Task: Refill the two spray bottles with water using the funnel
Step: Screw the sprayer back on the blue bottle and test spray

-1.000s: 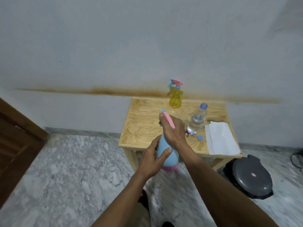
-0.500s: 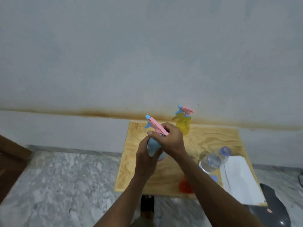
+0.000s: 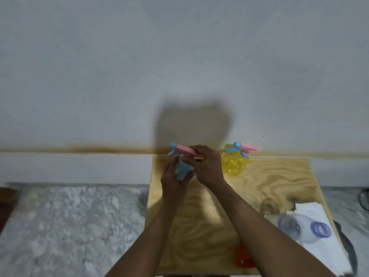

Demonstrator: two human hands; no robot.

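A blue spray bottle point(image 3: 182, 171) with a pink and blue trigger head is held over the far left part of the wooden table point(image 3: 265, 182). My left hand point(image 3: 173, 180) wraps its body from the left. My right hand point(image 3: 207, 168) grips the trigger head from above. Just to the right, by the wall, stands a yellow spray bottle point(image 3: 235, 163) with its own head on. A clear water bottle point(image 3: 305, 229) with a blue neck ring is at the right, blurred. An orange funnel point(image 3: 244, 260) lies near the front edge, partly behind my right forearm.
White paper sheets point(image 3: 311, 208) lie along the table's right side. A dark grey round appliance point(image 3: 348, 246) sits on the floor at the right. Marble floor point(image 3: 69, 226) spreads to the left, and the wall point(image 3: 119, 76) stands directly behind the table.
I have come closer to the table, carrying the blue spray bottle from in front of its near edge to above its far left part. Both hands keep their hold.
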